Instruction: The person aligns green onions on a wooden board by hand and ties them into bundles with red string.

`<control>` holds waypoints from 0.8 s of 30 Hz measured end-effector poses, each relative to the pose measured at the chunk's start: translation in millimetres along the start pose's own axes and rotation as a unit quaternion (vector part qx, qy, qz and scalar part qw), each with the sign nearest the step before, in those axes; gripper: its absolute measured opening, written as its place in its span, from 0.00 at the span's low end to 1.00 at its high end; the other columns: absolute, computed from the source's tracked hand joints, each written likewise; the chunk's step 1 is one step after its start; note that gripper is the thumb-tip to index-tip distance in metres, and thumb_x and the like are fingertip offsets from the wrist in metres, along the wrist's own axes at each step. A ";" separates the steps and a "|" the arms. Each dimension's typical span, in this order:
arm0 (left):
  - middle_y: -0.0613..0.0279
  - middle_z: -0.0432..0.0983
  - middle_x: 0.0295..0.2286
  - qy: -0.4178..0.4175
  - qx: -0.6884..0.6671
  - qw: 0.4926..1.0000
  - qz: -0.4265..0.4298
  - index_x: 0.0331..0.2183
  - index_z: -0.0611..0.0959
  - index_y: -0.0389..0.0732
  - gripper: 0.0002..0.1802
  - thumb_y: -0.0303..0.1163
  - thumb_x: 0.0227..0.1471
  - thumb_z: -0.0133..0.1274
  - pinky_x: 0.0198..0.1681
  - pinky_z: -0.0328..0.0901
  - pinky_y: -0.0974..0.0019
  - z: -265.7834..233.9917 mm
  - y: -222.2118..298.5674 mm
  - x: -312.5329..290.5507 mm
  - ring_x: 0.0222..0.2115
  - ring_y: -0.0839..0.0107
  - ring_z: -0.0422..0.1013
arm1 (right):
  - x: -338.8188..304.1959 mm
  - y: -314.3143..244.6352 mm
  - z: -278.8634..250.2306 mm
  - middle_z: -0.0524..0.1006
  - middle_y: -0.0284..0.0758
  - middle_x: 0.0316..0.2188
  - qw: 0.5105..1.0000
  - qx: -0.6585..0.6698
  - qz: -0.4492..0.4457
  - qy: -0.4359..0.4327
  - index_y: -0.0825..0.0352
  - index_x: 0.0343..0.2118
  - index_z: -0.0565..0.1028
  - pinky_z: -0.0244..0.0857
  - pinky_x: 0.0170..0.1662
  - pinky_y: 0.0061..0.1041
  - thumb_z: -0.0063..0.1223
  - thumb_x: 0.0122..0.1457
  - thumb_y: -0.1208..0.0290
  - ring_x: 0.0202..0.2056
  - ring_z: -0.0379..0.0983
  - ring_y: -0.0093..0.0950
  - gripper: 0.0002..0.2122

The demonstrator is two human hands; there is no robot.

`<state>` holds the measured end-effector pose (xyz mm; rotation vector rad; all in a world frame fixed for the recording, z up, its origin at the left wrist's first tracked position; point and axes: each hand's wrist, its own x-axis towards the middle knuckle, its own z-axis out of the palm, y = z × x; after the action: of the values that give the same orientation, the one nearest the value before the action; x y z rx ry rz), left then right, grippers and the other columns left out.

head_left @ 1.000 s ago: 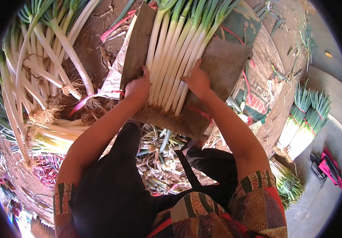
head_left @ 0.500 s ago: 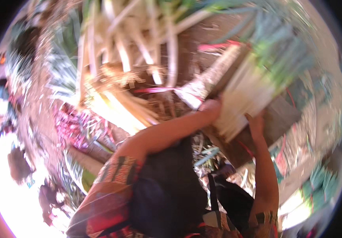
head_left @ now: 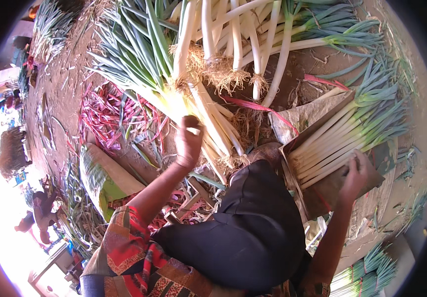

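My left hand, fingers curved and thumb apart, is at the white stalks of a loose pile of long green onions. I see no onion clearly gripped in it. My right hand rests with fingers spread along the near side of a row of long green onions. That row lies side by side in a brown open-sided holder, root ends toward me and green leaves pointing to the far right. More rooty onions lie at the far middle.
Pink-red ties lie heaped at left, and one pink strip stretches by the holder. A pale and green sack is nearby. My dark-clad knee stands between my arms. Tied onion bundles lie at lower right.
My left hand has left the row in the holder and swung left to the loose pile. My right hand stays by the row, now more open. The view has shifted and sharpened.
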<state>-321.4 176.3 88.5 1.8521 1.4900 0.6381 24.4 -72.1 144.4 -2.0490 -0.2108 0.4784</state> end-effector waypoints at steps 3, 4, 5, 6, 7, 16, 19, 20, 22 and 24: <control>0.56 0.70 0.30 0.042 -0.089 0.988 -0.120 0.37 0.69 0.35 0.25 0.36 0.40 0.63 0.33 0.66 0.67 -12.5 -47.1 32.0 0.28 0.68 0.68 | -40.6 -22.2 41.6 0.65 0.25 0.20 0.997 0.027 -0.003 -0.072 0.66 0.38 0.73 0.52 0.19 0.15 0.47 0.56 0.77 0.17 0.56 0.14 0.08; 0.54 0.70 0.31 0.016 -0.055 0.982 -0.181 0.38 0.68 0.33 0.31 0.40 0.38 0.65 0.34 0.65 0.66 -15.4 -56.8 40.1 0.29 0.67 0.67 | -58.5 -31.5 56.3 0.66 0.25 0.20 0.994 0.015 0.000 -0.110 0.66 0.38 0.73 0.53 0.20 0.14 0.48 0.55 0.77 0.18 0.58 0.14 0.08; 0.52 0.68 0.32 -0.003 -0.045 0.979 -0.197 0.38 0.68 0.33 0.35 0.45 0.35 0.67 0.37 0.65 0.65 -11.3 -49.0 48.0 0.31 0.65 0.67 | -70.5 -39.3 65.5 0.67 0.25 0.20 0.990 0.002 0.000 -0.139 0.67 0.38 0.73 0.54 0.21 0.14 0.48 0.55 0.76 0.19 0.59 0.13 0.08; 0.51 0.68 0.32 -0.018 -0.028 0.979 -0.199 0.38 0.68 0.32 0.35 0.45 0.35 0.67 0.37 0.64 0.65 -7.2 -42.2 53.8 0.32 0.64 0.67 | -79.6 -39.9 70.0 0.68 0.26 0.21 0.987 -0.018 -0.002 -0.158 0.67 0.38 0.73 0.56 0.22 0.14 0.49 0.55 0.76 0.20 0.60 0.14 0.08; 0.51 0.68 0.33 -0.032 -0.013 0.980 -0.198 0.38 0.68 0.32 0.35 0.45 0.35 0.67 0.38 0.64 0.64 -2.5 -35.7 60.9 0.33 0.63 0.66 | -88.3 -36.2 73.1 0.69 0.27 0.22 0.984 -0.037 -0.005 -0.175 0.68 0.38 0.73 0.57 0.24 0.15 0.49 0.54 0.76 0.21 0.62 0.15 0.08; 0.42 0.55 0.52 -0.029 0.183 0.955 -0.232 0.56 0.49 0.31 0.55 0.46 0.36 0.60 0.57 0.51 0.56 48.4 -26.7 114.6 0.53 0.52 0.54 | -112.4 -7.2 56.2 0.74 0.39 0.26 0.930 -0.215 -0.109 -0.279 0.66 0.40 0.72 0.64 0.32 0.25 0.54 0.52 0.70 0.25 0.70 0.28 0.12; 0.50 0.68 0.36 0.003 0.051 0.975 -0.215 0.44 0.62 0.36 0.36 0.32 0.32 0.62 0.38 0.69 0.60 18.0 -23.1 121.2 0.34 0.61 0.69 | -115.0 -9.7 45.0 0.74 0.39 0.24 0.924 -0.229 -0.107 -0.287 0.65 0.39 0.72 0.65 0.30 0.25 0.54 0.52 0.69 0.24 0.70 0.28 0.12; 0.50 0.68 0.34 0.003 -0.024 0.979 -0.201 0.41 0.63 0.36 0.34 0.29 0.31 0.62 0.34 0.71 0.63 3.1 -12.1 118.1 0.31 0.64 0.69 | -114.3 -10.3 37.7 0.74 0.39 0.24 0.922 -0.248 -0.105 -0.279 0.65 0.39 0.72 0.65 0.29 0.24 0.54 0.52 0.69 0.23 0.70 0.27 0.12; 0.49 0.70 0.31 -0.012 -0.095 0.976 -0.196 0.43 0.63 0.31 0.36 0.22 0.29 0.61 0.30 0.73 0.68 -26.7 -40.9 131.4 0.29 0.66 0.70 | -114.0 -13.2 40.1 0.74 0.39 0.23 0.917 -0.257 -0.111 -0.285 0.66 0.38 0.73 0.64 0.28 0.23 0.54 0.52 0.70 0.22 0.69 0.26 0.11; 0.49 0.73 0.29 -0.041 -0.242 0.957 -0.153 0.41 0.66 0.28 0.31 0.19 0.30 0.60 0.28 0.73 0.69 -64.7 -20.8 128.4 0.26 0.66 0.72 | -107.4 -28.7 34.9 0.74 0.38 0.21 0.916 -0.260 -0.120 -0.282 0.67 0.37 0.74 0.63 0.26 0.22 0.54 0.52 0.71 0.20 0.67 0.23 0.10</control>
<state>-352.4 316.4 111.0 1.2319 1.3758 0.6899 -86.3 -66.5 180.4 -2.2964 -1.0201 0.9284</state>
